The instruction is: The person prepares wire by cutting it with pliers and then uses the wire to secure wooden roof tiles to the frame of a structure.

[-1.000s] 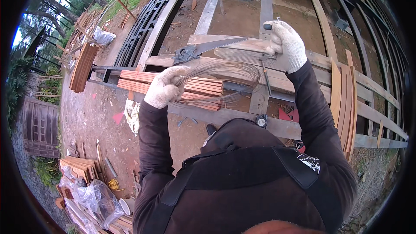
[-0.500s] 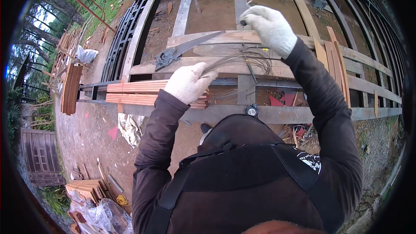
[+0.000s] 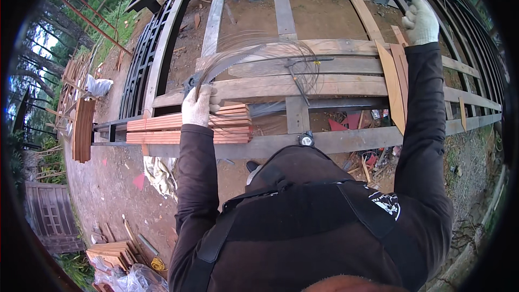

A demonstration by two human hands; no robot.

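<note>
My left hand [image 3: 198, 109], in a white knit glove, is closed on one end of a bundle of thin wire [image 3: 200, 75]. The loose strands fan out in a wide arc to the right, over the wooden planks [image 3: 346, 85]. Behind the wire lies a handsaw [image 3: 226, 67], its handle close to my left fingers. Far to the right, my gloved right hand [image 3: 423, 21] is raised with curled fingers; a small dark bit shows at the fingertips, too little to name. A dark slender tool [image 3: 299, 82] rests on the planks under the wire.
Stacked reddish-brown boards [image 3: 162, 124] lie below my left hand. Beams and dark metal rails form an open frame over dirt. Loose wood strips [image 3: 390, 89] lean near my right forearm. A tape measure [image 3: 306, 139] sits at my waist. Plastic sheeting [image 3: 132, 280] lies lower left.
My left hand has moved left and slightly down with the wire, whose strands are more spread out. My right hand has swung far to the right, away from the wire.
</note>
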